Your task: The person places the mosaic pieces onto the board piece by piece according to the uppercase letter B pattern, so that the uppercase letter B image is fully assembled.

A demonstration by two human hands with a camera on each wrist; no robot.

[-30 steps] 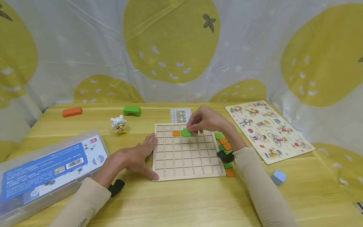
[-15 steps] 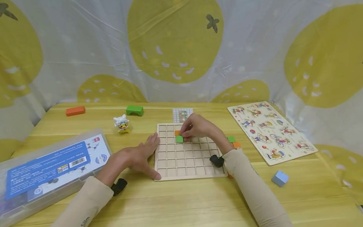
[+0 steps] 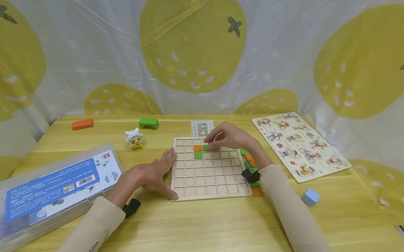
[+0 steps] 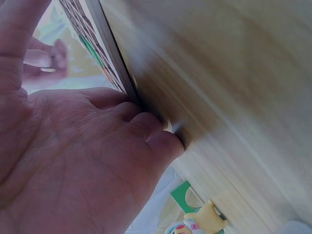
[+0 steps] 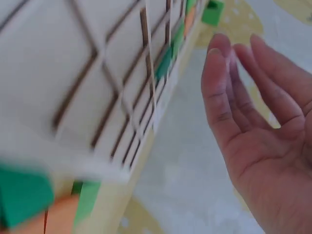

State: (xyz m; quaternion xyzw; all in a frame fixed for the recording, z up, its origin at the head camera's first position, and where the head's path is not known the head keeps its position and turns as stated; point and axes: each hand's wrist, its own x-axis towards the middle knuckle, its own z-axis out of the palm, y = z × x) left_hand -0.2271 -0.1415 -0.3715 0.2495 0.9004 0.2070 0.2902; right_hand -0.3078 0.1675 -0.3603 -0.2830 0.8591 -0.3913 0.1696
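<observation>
The wooden grid board [image 3: 210, 177] lies flat on the table, with an orange tile [image 3: 197, 148], a green tile [image 3: 198, 155] below it and another green tile [image 3: 206, 147] to its right. My left hand [image 3: 152, 177] rests at the board's left edge, thumb at the front corner and fingers stretched towards the back. Over the back rows hovers my right hand [image 3: 229, 136], nothing between its loosely bent fingers, as the right wrist view shows. That view also has a dark green tile [image 5: 164, 64] in the grid, hidden under the hand in the head view.
Several loose green and orange tiles [image 3: 251, 165] line the board's right edge. A pattern card [image 3: 202, 128] lies behind it. Around are a picture puzzle [image 3: 299, 145], a blue block [image 3: 310, 197], a figurine [image 3: 134, 138], a green arch block [image 3: 149, 123], a red block [image 3: 82, 124] and a plastic case [image 3: 59, 190].
My right hand has set a green tile below the orange one, let it go and moved back to the right and up. My left hand stays at the board's edge.
</observation>
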